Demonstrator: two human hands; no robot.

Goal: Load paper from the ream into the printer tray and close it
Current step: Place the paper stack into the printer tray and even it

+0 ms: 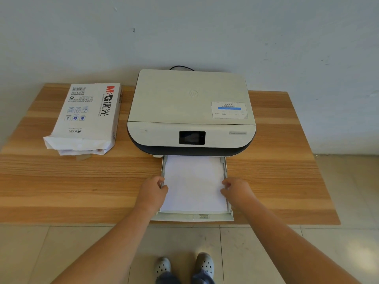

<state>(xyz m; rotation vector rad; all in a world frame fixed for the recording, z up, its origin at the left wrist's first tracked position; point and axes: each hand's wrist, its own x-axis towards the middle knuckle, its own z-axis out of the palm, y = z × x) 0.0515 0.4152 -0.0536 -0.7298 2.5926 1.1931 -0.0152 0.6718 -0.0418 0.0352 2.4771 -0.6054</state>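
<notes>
- Looking down from the head camera, we are seeing the printer (191, 111) sitting at the back of the wooden table (276, 181), with its tray (193, 217) pulled fully out toward us.
- We are resting our left hand (152, 191) on the tray's left rail and our right hand (235, 188) on its right rail, fingers curled loosely and touching the edges of the paper (193, 183); neither hand is pinching it.
- We are judging this placement as squaring the stack between the rails so it feeds straight.
- The opened ream (86, 119) is lying well apart to the left, its torn end facing us.
- We are judging that closing the tray is not yet done.
</notes>
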